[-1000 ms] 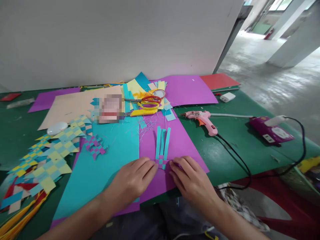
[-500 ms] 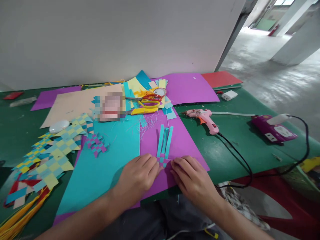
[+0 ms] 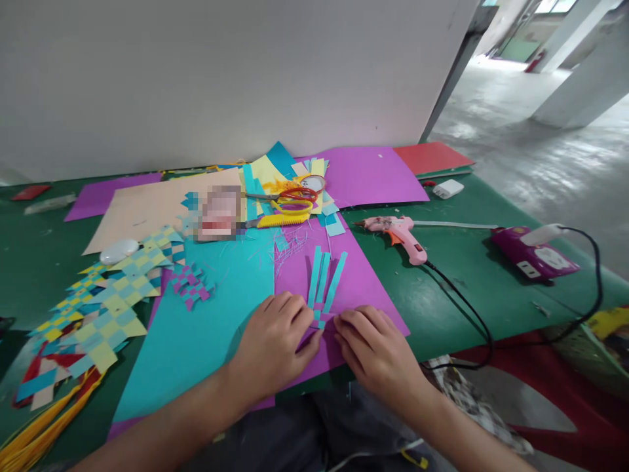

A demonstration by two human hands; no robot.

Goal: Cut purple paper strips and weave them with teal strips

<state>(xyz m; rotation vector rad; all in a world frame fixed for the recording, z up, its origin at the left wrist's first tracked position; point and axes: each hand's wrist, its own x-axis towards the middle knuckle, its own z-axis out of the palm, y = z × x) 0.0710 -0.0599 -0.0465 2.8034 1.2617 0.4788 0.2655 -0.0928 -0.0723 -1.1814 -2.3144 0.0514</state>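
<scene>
A small weave of purple and teal paper strips (image 3: 322, 316) lies between my hands, low on the purple sheet (image 3: 363, 295). Its long teal ends (image 3: 323, 282) point away from me, fanned slightly apart. My left hand (image 3: 278, 337) is at the left edge of the weave, forefinger and thumb closed about its side and lower edge. From the right, my right hand (image 3: 381, 344) pinches the ends of the purple strips. Its fingertips partly hide those ends. A teal sheet (image 3: 216, 321) lies under my left wrist.
Scissors (image 3: 297, 195) and a yellow-handled cutter (image 3: 282, 217) lie beyond the weave, near paper scraps. At right are a pink glue gun (image 3: 400, 233) and a purple power strip (image 3: 533, 252) with a cable. Finished woven pieces (image 3: 115, 298) and a white computer mouse (image 3: 119, 251) lie left.
The teal ends have shifted: the right one now leans outward and the middle one sits closer to the left one. My left forefinger and thumb have parted slightly; my right hand has barely moved.
</scene>
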